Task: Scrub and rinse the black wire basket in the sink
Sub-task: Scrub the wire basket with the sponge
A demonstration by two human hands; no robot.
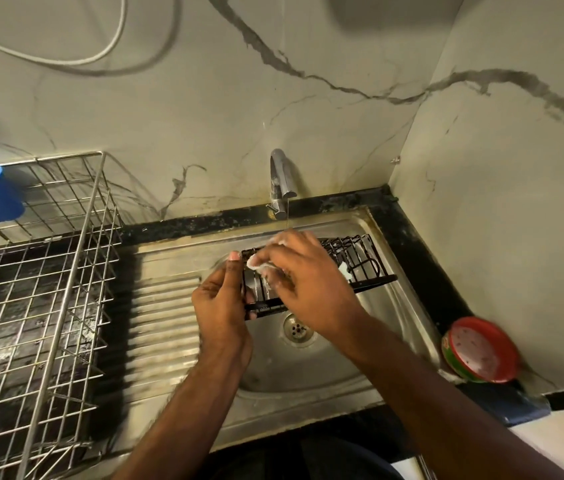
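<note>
Steel sink, tap trickling: my left hand grips the black wire basket over the basin, right hand pinching a soapy scrubber; wet wire could slip.

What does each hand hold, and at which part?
The left hand grips the black wire basket at its left end. The right hand holds a soapy white scrubber in its fingers against the wires.
</note>
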